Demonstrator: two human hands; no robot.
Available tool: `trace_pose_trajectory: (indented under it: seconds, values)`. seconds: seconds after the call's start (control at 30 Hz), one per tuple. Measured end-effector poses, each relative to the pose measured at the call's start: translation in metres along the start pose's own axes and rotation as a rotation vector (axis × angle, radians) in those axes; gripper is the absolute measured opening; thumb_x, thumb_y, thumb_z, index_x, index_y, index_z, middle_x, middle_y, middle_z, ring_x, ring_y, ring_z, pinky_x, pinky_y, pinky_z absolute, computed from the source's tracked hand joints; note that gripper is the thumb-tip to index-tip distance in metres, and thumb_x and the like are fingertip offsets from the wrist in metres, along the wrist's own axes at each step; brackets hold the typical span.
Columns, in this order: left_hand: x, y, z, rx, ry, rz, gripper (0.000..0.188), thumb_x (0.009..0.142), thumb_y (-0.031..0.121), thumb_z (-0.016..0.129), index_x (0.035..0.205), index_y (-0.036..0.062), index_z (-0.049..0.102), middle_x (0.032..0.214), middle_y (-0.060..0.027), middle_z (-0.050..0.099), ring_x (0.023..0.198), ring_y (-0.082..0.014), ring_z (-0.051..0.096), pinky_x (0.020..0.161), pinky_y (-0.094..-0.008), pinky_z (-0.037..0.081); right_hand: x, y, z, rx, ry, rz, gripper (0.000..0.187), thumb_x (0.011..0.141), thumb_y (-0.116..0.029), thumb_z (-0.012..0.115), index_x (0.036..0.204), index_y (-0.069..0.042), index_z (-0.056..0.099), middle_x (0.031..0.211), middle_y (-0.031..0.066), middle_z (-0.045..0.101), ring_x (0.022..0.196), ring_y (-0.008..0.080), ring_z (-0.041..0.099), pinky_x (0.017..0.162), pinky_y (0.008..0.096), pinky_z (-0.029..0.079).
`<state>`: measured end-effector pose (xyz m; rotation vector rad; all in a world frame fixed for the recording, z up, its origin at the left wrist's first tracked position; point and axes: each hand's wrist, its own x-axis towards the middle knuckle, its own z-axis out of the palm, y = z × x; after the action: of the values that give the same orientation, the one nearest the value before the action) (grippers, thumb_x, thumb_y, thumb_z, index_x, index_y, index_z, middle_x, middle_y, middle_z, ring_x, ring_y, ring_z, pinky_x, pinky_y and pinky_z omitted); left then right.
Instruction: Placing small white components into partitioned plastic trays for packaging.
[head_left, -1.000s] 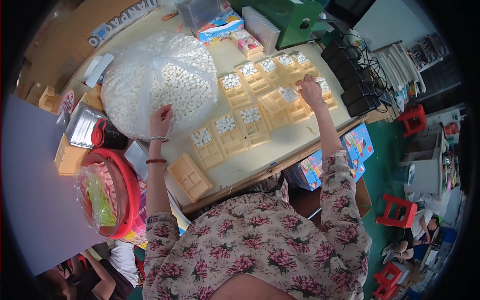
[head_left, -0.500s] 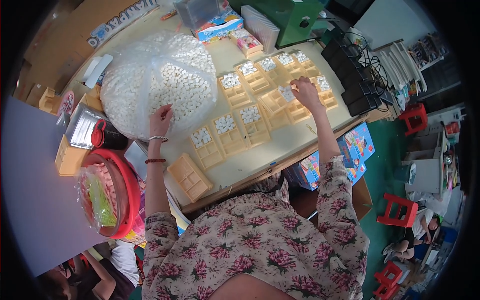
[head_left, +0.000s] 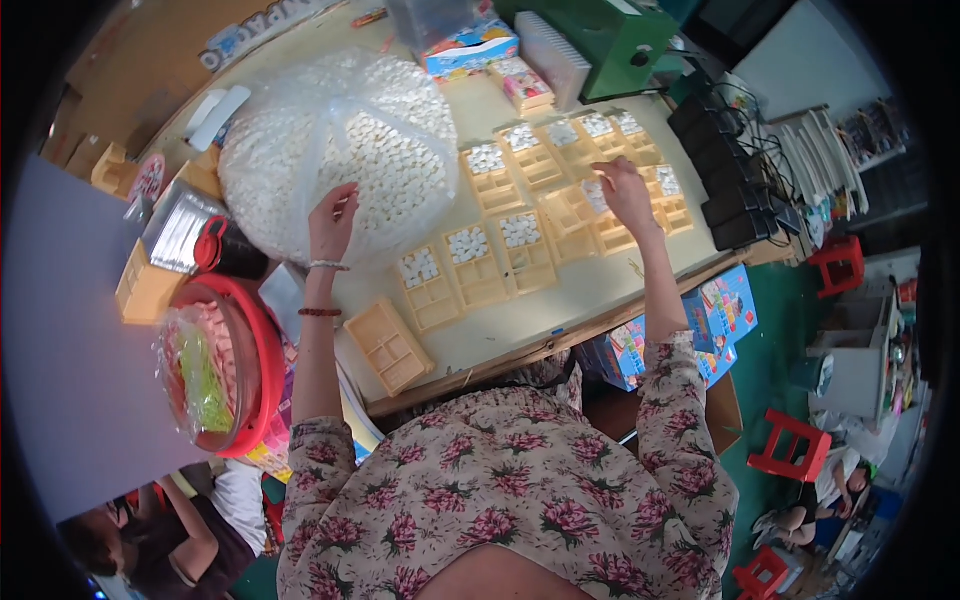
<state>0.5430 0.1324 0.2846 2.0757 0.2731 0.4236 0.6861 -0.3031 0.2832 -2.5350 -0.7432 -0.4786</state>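
A big clear plastic bag (head_left: 400, 125) full of small white blocks lies spread on the table. My left hand (head_left: 334, 222) is raised over its near edge, fingers curled together; whatever they may hold cannot be made out. My right hand (head_left: 630, 200) hovers over the pale yellow compartment trays at the right, its fingers bent and apart. Beneath its fingertips, a tilted tray (head_left: 568, 211) rests on others, with white blocks (head_left: 594, 194) beside it. Several more trays stand in rows, such as one near tray (head_left: 432, 302), their far compartments filled with white blocks.
A separate tray (head_left: 390, 345) without blocks lies at the table's near left corner. Black adapters with cables (head_left: 715, 170) line the right edge. A green metal box (head_left: 625, 50) stands at the back. Left are a dark red-lidded cup (head_left: 228, 250) and a red basin (head_left: 265, 375).
The view has shifted, so the table appears moved slightly right. My left hand has lifted a little and curled over the bag's edge. My right hand remains over the same trays.
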Motion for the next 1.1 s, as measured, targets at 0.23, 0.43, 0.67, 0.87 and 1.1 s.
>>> trace_pose_trajectory:
  seconds: [0.23,0.43,0.67,0.87,1.1]
  values:
    - [0.001,0.003,-0.003,-0.02,0.019,0.017,0.02,0.085,0.012,0.054,0.104,0.0047,0.059,0.089,-0.004,0.063,0.075,-0.0102,0.061,0.064,-0.0211,0.047,-0.029,-0.16,0.022,0.686,-0.812,0.245,0.008,0.077,-0.007,0.055,0.08,-0.002,0.061,0.07,0.0009,0.06,0.068,0.0101,0.054,0.061,0.0282,0.046]
    - [-0.002,0.003,0.0,-0.062,0.028,0.047,0.017,0.082,0.011,0.057,0.097,0.0054,0.062,0.084,-0.0062,0.064,0.067,-0.0128,0.059,0.062,-0.0242,0.048,-0.088,-0.283,0.045,0.382,-0.975,-0.218,0.026,0.078,-0.026,0.053,0.075,-0.002,0.062,0.073,0.0177,0.061,0.07,0.0334,0.059,0.064,0.0414,0.047]
    - [-0.004,0.006,-0.008,-0.018,-0.034,-0.04,0.021,0.085,0.012,0.054,0.104,0.0061,0.06,0.088,-0.0025,0.063,0.075,-0.0089,0.059,0.062,-0.0205,0.046,-0.112,-0.297,0.081,0.352,-0.877,-0.209,0.022,0.076,-0.018,0.051,0.069,0.002,0.059,0.066,0.0205,0.058,0.068,0.037,0.058,0.064,0.045,0.046]
    - [0.007,-0.002,-0.007,-0.009,-0.039,-0.01,0.02,0.085,0.013,0.054,0.102,0.0065,0.061,0.086,-0.0022,0.063,0.073,-0.0087,0.059,0.061,-0.0211,0.046,-0.112,-0.297,0.075,0.467,-0.773,-0.225,0.017,0.073,-0.015,0.05,0.067,-0.001,0.058,0.063,0.0188,0.057,0.064,0.0362,0.057,0.06,0.0452,0.045]
    - [0.04,-0.021,-0.006,0.105,-0.11,-0.013,0.024,0.082,0.017,0.057,0.103,0.0066,0.06,0.087,-0.0052,0.064,0.076,-0.0124,0.061,0.065,-0.0239,0.048,-0.037,-0.254,0.036,0.665,-0.812,-0.026,0.021,0.069,-0.021,0.056,0.066,0.0,0.06,0.06,0.0124,0.058,0.055,0.0235,0.057,0.054,0.0345,0.045]
